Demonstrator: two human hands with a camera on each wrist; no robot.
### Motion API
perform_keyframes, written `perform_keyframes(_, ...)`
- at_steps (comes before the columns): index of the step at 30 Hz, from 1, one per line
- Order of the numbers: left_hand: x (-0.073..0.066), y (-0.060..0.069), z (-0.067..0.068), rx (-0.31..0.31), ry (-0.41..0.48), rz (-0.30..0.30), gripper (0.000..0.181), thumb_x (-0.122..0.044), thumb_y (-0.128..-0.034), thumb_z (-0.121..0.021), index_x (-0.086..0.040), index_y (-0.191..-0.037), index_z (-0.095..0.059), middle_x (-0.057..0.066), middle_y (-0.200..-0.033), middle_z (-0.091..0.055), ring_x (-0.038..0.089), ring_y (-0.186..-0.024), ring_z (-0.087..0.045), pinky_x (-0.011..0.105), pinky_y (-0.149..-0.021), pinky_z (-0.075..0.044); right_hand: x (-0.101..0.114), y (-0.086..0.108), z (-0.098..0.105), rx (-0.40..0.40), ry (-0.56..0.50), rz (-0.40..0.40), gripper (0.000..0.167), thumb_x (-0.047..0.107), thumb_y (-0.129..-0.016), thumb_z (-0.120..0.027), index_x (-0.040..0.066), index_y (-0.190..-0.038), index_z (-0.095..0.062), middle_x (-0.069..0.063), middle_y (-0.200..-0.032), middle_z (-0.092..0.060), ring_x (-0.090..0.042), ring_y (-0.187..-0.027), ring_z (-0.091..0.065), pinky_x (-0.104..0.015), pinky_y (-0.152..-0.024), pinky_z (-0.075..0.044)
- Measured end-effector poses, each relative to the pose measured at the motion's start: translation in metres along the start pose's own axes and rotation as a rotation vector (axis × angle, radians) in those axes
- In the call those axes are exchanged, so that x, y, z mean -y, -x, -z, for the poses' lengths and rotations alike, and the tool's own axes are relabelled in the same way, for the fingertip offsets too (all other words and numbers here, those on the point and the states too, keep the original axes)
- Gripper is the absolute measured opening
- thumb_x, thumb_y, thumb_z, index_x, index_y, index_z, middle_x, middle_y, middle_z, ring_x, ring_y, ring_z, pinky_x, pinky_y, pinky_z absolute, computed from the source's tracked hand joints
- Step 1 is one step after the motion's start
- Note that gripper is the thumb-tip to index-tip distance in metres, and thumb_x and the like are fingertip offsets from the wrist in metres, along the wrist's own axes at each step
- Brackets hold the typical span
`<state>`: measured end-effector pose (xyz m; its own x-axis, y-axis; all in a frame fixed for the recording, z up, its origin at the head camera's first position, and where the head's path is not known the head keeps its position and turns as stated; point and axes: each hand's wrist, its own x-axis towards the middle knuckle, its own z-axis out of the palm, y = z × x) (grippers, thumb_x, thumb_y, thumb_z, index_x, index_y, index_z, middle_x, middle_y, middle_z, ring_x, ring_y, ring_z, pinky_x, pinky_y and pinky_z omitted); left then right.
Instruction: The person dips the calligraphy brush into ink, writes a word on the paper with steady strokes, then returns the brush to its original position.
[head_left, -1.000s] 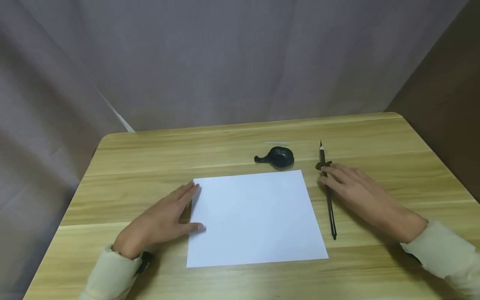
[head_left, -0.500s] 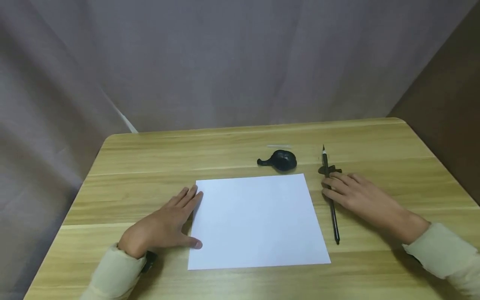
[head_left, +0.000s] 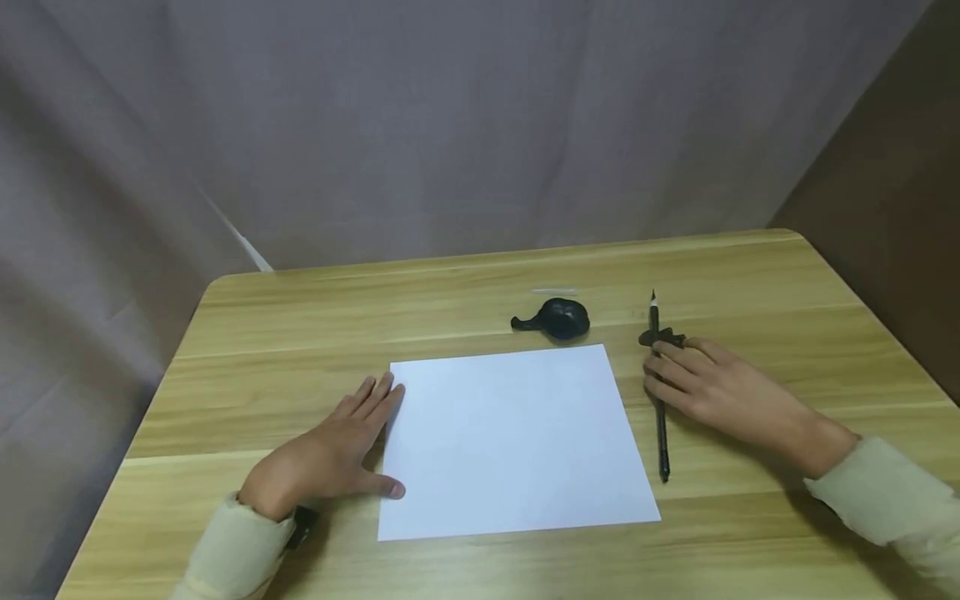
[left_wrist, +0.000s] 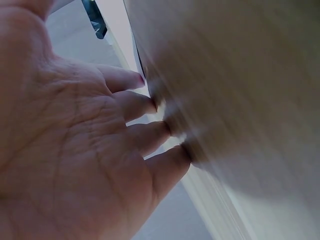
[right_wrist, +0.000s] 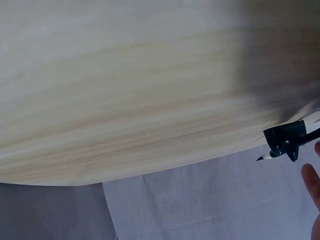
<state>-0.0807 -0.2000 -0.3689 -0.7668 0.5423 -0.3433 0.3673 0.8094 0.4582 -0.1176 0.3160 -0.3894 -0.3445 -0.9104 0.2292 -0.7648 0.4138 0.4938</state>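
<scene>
In the head view, my left hand (head_left: 326, 458) lies spread across the left edge of a white sheet of paper (head_left: 510, 446). Its fingertips and thumb touch the sheet, and the left wrist view shows those straight fingers (left_wrist: 152, 135) against the tabletop. To the right of the paper, my right hand (head_left: 720, 392) pinches the shaft of a dark writing brush (head_left: 663, 442), its thumb hidden. The brush's pale-based dark tip points to the far edge. Under the shaft sits a small dark brush rest (head_left: 647, 337), also seen in the right wrist view as a dark rest (right_wrist: 280, 135).
A black ink dish (head_left: 564, 319) with a curved handle stands just beyond the paper. Behind it lies a thin clear strip (head_left: 555, 291). The wooden table (head_left: 315, 317) ends at a grey curtain (head_left: 450, 125), with a brown surface (head_left: 892, 200) to the right.
The writing brush has turned slightly, its tip going right and its rear end left, with my right fingers on it. My left thumb has come down lower on the paper.
</scene>
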Motion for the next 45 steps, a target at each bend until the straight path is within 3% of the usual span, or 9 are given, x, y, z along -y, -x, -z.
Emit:
perform_keyframes(13, 0.001, -0.003, -0.002, 0.024, 0.007, 0.014, 0.127, -0.057, -0.0828, -0.085, -0.001, -0.169, -0.009, 0.022, -0.176, 0.003, 0.046, -0.161, 0.003, 0.064, -0.127, -0.007, 0.003, -0.006, 0.011, -0.055, -0.023, 0.011, 0.061, -0.008, -0.111, -0.006, -0.001, -0.126, -0.065, -0.023, -0.129, -0.067, -0.042, -0.124, -0.065, -0.055, -0.096, -0.054)
perform_keyframes(18, 0.002, -0.002, -0.004, 0.026, 0.014, 0.021, 0.128, -0.056, -0.0819, -0.086, 0.0, -0.168, -0.009, 0.022, -0.175, 0.004, 0.046, -0.161, 0.004, 0.064, -0.127, -0.006, 0.002, -0.016, 0.018, -0.174, -0.145, -0.046, 0.053, 0.0, -0.115, -0.014, -0.003, -0.128, -0.065, -0.024, -0.131, -0.067, -0.044, -0.123, -0.063, -0.049, -0.108, -0.048)
perform_keyframes(23, 0.0, -0.001, -0.003, 0.039, 0.018, 0.047, 0.129, -0.055, -0.0813, -0.086, -0.001, -0.169, -0.008, 0.021, -0.176, 0.006, 0.045, -0.161, 0.005, 0.064, -0.127, -0.005, 0.005, -0.03, 0.028, -0.289, -0.232, -0.092, 0.046, 0.004, -0.115, -0.022, -0.009, -0.128, -0.064, -0.028, -0.133, -0.065, -0.046, -0.121, -0.062, -0.037, -0.129, -0.02)
perform_keyframes(28, 0.0, -0.002, -0.003, 0.047, 0.015, 0.051, 0.13, -0.054, -0.0811, -0.087, 0.0, -0.169, -0.008, 0.022, -0.175, 0.006, 0.045, -0.161, 0.005, 0.065, -0.127, -0.005, 0.008, -0.044, 0.042, -0.362, -0.241, -0.144, 0.042, 0.004, -0.116, -0.027, -0.016, -0.128, -0.062, -0.032, -0.129, -0.066, -0.045, -0.114, -0.067, -0.031, -0.127, -0.024)
perform_keyframes(33, -0.001, -0.003, -0.003, 0.047, 0.016, 0.056, 0.13, -0.054, -0.0807, -0.087, 0.0, -0.168, -0.008, 0.022, -0.175, 0.007, 0.046, -0.161, 0.005, 0.065, -0.127, -0.006, 0.006, -0.06, 0.048, -0.472, -0.298, -0.245, 0.039, 0.012, -0.116, -0.039, -0.015, -0.125, -0.065, -0.027, -0.118, -0.071, -0.038, -0.103, -0.072, -0.021, -0.119, -0.035)
perform_keyframes(36, -0.001, -0.002, -0.003, 0.043, 0.02, 0.055, 0.13, -0.053, -0.0808, -0.088, 0.0, -0.169, -0.008, 0.022, -0.175, 0.007, 0.046, -0.161, 0.005, 0.065, -0.126, -0.006, 0.002, -0.068, 0.047, -0.521, -0.357, -0.324, 0.041, 0.021, -0.115, -0.045, -0.013, -0.121, -0.067, -0.023, -0.11, -0.073, -0.025, -0.089, -0.073, -0.015, -0.099, -0.05)
perform_keyframes(39, -0.002, -0.001, -0.001, 0.041, 0.023, 0.053, 0.129, -0.053, -0.0815, -0.087, 0.0, -0.168, -0.007, 0.022, -0.175, 0.007, 0.046, -0.161, 0.006, 0.065, -0.126, -0.005, -0.002, -0.074, 0.044, -0.511, -0.406, -0.437, 0.046, 0.029, -0.115, -0.046, -0.011, -0.122, -0.068, -0.021, -0.109, -0.074, -0.019, -0.083, -0.071, -0.008, -0.086, -0.049)
perform_keyframes(43, -0.003, -0.002, 0.0, 0.035, 0.021, 0.047, 0.129, -0.053, -0.0817, -0.088, 0.0, -0.168, -0.008, 0.023, -0.175, 0.006, 0.046, -0.161, 0.006, 0.066, -0.126, -0.006, -0.006, -0.081, 0.04, -0.52, -0.478, -0.613, 0.031, 0.018, -0.111, -0.057, -0.007, -0.123, -0.071, -0.019, -0.113, -0.075, -0.024, -0.09, -0.074, -0.004, -0.095, -0.043)
perform_keyframes(45, -0.003, -0.003, 0.0, 0.034, 0.019, 0.042, 0.13, -0.053, -0.0815, -0.087, 0.001, -0.168, -0.008, 0.023, -0.175, 0.007, 0.046, -0.161, 0.006, 0.066, -0.126, -0.006, -0.008, -0.085, 0.037, -0.545, -0.512, -0.701, 0.02, 0.005, -0.105, -0.064, -0.004, -0.12, -0.073, -0.017, -0.111, -0.076, -0.014, -0.097, -0.074, -0.003, -0.098, -0.042)
